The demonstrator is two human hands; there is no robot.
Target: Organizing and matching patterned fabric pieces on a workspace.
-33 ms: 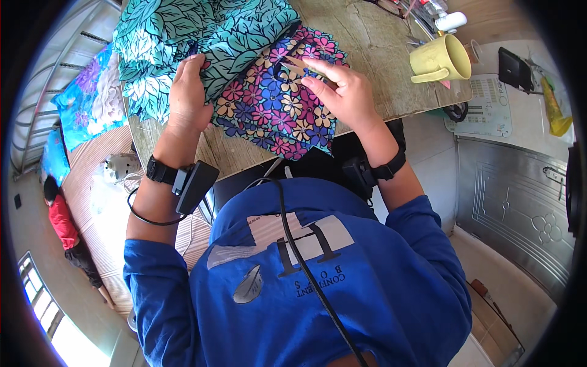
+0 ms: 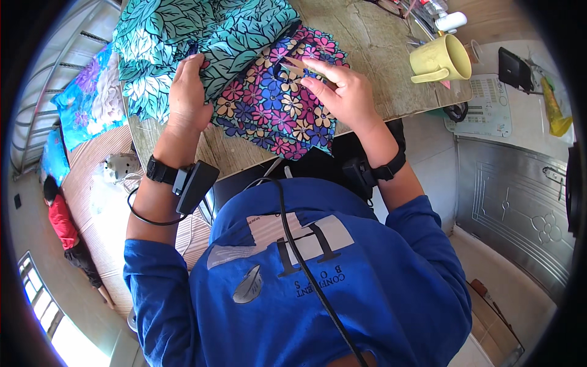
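My left hand (image 2: pixel 188 92) lies on the green fabric with black-lined leaves (image 2: pixel 251 27), its fingers stretched out over the bunched cloth. Beside it a flowered fabric (image 2: pixel 287 116) in pink, blue and cream spreads on the table and hangs over the near edge. My right hand (image 2: pixel 343 92) is held above this flowered cloth. Between its thumb and forefinger is a small pointed tool that looks like thread snips (image 2: pixel 295 63), tips toward the left. The grip end is hidden by the hand.
On the wooden table (image 2: pixel 379 79), a yellow mug (image 2: pixel 441 59) lies tipped on its side at the right. Glasses (image 2: pixel 388 7) and a white bottle (image 2: pixel 451 22) stand behind. A person in red (image 2: pixel 63 223) is at the far left. A cable (image 2: pixel 299 251) crosses my shirt.
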